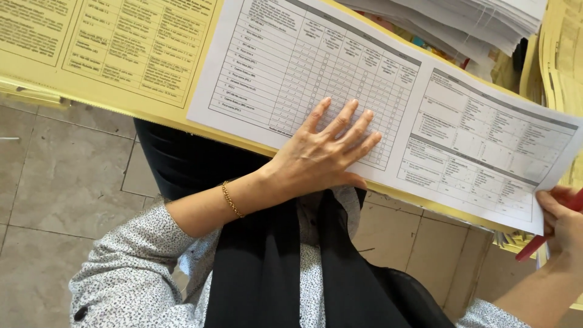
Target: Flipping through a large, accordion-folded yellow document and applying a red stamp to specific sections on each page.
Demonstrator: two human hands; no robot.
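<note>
Grey floor tiles [54,176] lie below one white form sheet [425,115], which rests on one yellow sheet [121,54]. Our left hand [325,152] presses flat on the form, fingers spread. Our right hand [562,222] pinches its lower corner, gripping one red pen [534,246]. We see no handwriting, so filling-in looks unstarted. Beyond the form sits one paper stack [473,18].

Left hand [325,155] lies flat on white form [425,121]; right hand [562,222] pinches its corner.

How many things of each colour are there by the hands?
White: 2, the white form under the left hand and the white paper stack.
Yellow: 1, the yellow folder underneath.
Red: 1, the red pen in the right hand.
Gold: 1, the bracelet.
Total: 5
</note>
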